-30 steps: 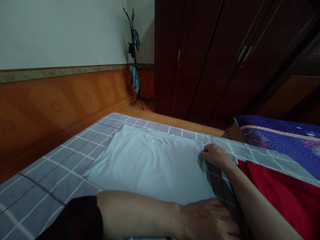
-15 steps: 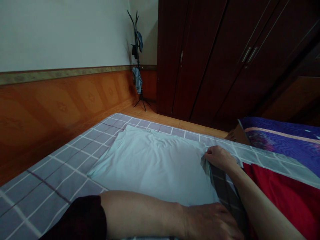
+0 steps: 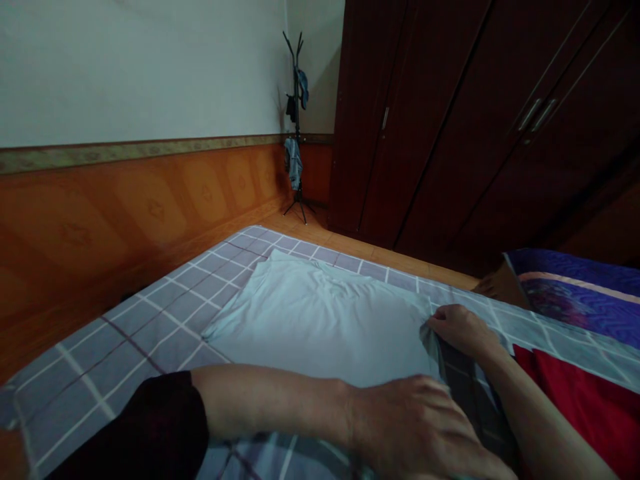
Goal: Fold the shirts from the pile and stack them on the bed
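A pale, light-coloured shirt (image 3: 325,327) lies spread on the bed, its surface slightly wrinkled near the far edge. At its right end, my right hand (image 3: 463,327) is closed on the far corner. The right edge lifts a little there and casts a dark shadow on the sheet. My left hand (image 3: 425,423) reaches across from the lower left, over the near side of the shirt. Its fingers curl down at the near right corner, where the edge runs in behind the knuckles; the fingertips are hidden.
A grey checked sheet (image 3: 185,293) covers the bed. Red cloth (image 3: 575,393) lies right of my right forearm. Beyond the bed are a dark wardrobe (image 3: 425,120), a coat stand (image 3: 297,120) with things hung on it, and a blue-purple quilted cover (image 3: 585,287).
The view has shifted, so the room and bed appear further right. My left hand sits slightly higher, with more sheet showing below the forearm. My right hand stays on the shirt's corner.
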Tool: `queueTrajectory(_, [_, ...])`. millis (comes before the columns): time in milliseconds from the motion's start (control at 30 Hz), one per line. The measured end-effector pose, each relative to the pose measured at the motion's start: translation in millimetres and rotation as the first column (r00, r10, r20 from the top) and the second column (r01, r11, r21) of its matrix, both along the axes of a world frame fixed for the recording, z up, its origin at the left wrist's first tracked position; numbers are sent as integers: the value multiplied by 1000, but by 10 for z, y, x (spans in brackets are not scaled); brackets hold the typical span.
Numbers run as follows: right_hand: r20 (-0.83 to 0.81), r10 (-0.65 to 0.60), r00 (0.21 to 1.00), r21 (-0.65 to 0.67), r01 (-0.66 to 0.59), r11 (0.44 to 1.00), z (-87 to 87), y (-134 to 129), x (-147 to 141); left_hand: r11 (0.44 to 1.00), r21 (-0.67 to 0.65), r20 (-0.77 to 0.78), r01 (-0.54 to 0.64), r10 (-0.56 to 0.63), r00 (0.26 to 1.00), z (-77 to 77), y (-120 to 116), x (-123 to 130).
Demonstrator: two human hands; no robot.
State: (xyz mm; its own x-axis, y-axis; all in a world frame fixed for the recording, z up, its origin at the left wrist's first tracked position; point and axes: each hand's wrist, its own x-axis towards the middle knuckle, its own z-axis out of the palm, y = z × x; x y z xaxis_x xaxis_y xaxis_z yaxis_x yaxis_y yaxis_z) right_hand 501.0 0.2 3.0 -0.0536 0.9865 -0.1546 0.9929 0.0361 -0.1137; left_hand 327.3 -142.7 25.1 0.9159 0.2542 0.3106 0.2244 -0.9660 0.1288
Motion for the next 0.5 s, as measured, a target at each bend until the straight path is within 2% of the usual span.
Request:
queueTrajectory(100, [5,14,1000,1,-14,1000,-27,21,21,980,-8,21,-199,199,980,161,82,-674])
queueTrajectory(167, [9,24,1000,4,-24,1000,-32,28,26,918,-42,37,-395,396,918,193,120,-1249])
queueTrajectory(200, [9,25,1000,5,-25,1000,-30,30,25,859,-71,46,-507,511,858,181,122,-1547])
queueTrajectory(267, [8,24,1000,1,-24,1000,-24,32,19,693,-126,65,-710,720,691,108,79,-2108])
queueTrajectory(333, [11,22,1000,-19,-21,1000,-24,38,13,489,-202,72,-848,871,485,-6,-17,-2557])
queueTrajectory(367, [15,24,1000,-24,-24,999,-28,44,13,406,-238,77,-882,914,399,-67,-75,-2724])
queueTrajectory(400, [18,31,999,-23,-30,999,-37,54,16,352,-261,70,-899,936,346,-123,-133,-2854])
queueTrajectory(433, [18,38,999,-20,-37,999,-50,69,24,330,-277,48,-903,943,329,-171,-185,-2951])
queueTrajectory(500, [1,51,999,-19,-51,999,-86,108,51,342,-287,-24,-895,931,363,-227,-261,-3075])
